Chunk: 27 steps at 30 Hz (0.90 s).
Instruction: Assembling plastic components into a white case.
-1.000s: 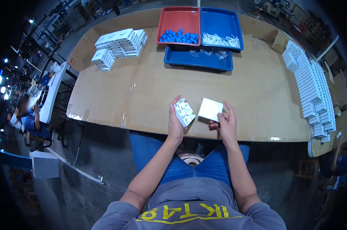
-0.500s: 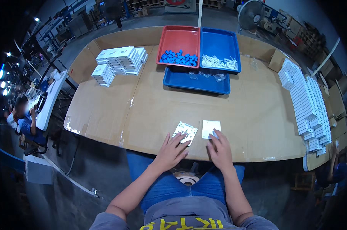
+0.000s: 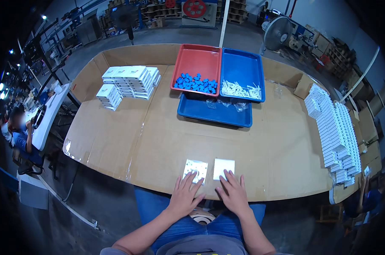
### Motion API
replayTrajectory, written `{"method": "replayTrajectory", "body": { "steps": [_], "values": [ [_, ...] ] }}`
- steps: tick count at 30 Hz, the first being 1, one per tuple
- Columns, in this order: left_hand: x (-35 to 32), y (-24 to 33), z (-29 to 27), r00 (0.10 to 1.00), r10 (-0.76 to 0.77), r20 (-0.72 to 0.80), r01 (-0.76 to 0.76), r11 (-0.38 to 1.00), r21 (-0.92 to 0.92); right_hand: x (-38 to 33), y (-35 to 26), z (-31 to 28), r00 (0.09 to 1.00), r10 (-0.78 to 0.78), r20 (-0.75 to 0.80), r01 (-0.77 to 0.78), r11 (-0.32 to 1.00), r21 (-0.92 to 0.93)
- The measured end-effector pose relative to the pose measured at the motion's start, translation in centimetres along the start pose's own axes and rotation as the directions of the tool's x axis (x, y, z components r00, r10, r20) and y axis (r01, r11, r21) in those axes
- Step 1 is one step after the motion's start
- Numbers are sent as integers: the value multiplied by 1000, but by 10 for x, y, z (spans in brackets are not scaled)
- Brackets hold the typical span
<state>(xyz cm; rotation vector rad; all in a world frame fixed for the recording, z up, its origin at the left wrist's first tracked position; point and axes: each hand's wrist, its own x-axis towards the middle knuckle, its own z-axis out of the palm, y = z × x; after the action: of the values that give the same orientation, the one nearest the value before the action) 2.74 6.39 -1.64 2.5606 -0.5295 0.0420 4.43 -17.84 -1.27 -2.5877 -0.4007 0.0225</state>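
Two flat white square plates lie side by side at the near edge of the cardboard-covered table. On the lower part of the left plate (image 3: 196,165), which has small dark marks or holes, rest the fingertips of my left hand (image 3: 184,197), its fingers apart. My right hand (image 3: 235,194) lies spread with its fingertips at the lower edge of the plain-faced right plate (image 3: 223,165). Neither hand grips a plate. A narrow gap separates the two plates.
Beyond them stand a red tray (image 3: 196,61) of small blue parts (image 3: 196,83), a blue tray (image 3: 242,68) of white sticks (image 3: 240,90) and a lower blue tray (image 3: 213,115). White boxes (image 3: 128,80) are stacked far left, more boxes (image 3: 335,131) along the right. A person (image 3: 22,134) sits at left.
The left plate has turned from slanted to nearly square with the table edge, under my left hand. The whole view has tilted, so everything sits lower in the picture.
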Motion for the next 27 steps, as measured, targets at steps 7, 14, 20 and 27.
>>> {"method": "replayTrajectory", "body": {
  "steps": [7, 14, 20, 27],
  "values": [
    [84, -28, 13, 987, 11, -159, -13, 1000, -14, 79, 6, -2, 992, 4, -124, -9, 999, -39],
    [75, -39, 18, 962, 23, -271, -45, 996, -74, 165, 0, -24, 909, -140, -392, 164, 986, 27],
    [80, -39, 18, 932, 24, -361, -44, 998, -46, 296, 28, -22, 966, -173, -194, 124, 962, -245],
    [76, -36, 21, 918, 2, -396, -33, 997, -73, 323, 26, -15, 998, -20, 65, 32, 981, -189]
  ]
}}
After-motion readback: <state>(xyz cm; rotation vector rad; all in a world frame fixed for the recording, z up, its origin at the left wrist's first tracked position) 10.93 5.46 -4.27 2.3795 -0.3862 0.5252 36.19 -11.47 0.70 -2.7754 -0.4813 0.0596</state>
